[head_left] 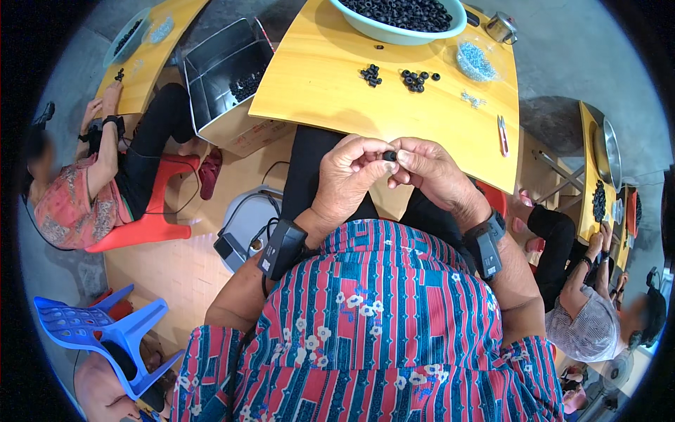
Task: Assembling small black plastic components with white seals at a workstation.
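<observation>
Just off the table's near edge, over my lap, my left hand pinches a small black round part between thumb and fingers. From the other side, my right hand also closes its thumb and forefinger on that part. Its far details are too small to make out. On the yellow table ahead lie two small groups of similar black parts, a left pile and a right pile. A pale green basin at the back is heaped with more of them.
Right of the piles are a clear bowl of small bluish pieces, loose clear pieces, red-handled snips and a metal cup. An open box stands left. Co-workers sit on both sides; a blue chair is behind left.
</observation>
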`<move>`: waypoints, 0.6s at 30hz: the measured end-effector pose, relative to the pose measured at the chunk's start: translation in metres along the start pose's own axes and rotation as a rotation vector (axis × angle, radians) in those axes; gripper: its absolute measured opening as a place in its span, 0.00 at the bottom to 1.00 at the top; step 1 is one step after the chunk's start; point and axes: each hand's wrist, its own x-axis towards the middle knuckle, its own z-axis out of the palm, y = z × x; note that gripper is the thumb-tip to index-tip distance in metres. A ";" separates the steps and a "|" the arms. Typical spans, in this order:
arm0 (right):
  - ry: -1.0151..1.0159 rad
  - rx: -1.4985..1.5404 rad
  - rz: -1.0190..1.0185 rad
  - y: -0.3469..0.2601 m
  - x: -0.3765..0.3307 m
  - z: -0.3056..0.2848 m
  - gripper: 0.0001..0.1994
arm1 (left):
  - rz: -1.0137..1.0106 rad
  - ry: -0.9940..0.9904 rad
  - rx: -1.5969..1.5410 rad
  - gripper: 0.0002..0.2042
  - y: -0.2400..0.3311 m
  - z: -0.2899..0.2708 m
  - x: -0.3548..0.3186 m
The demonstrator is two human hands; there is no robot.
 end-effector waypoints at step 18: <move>0.096 -1.026 -0.494 -0.004 -0.013 0.004 0.15 | -0.060 -0.234 -0.131 0.28 0.004 0.005 -0.002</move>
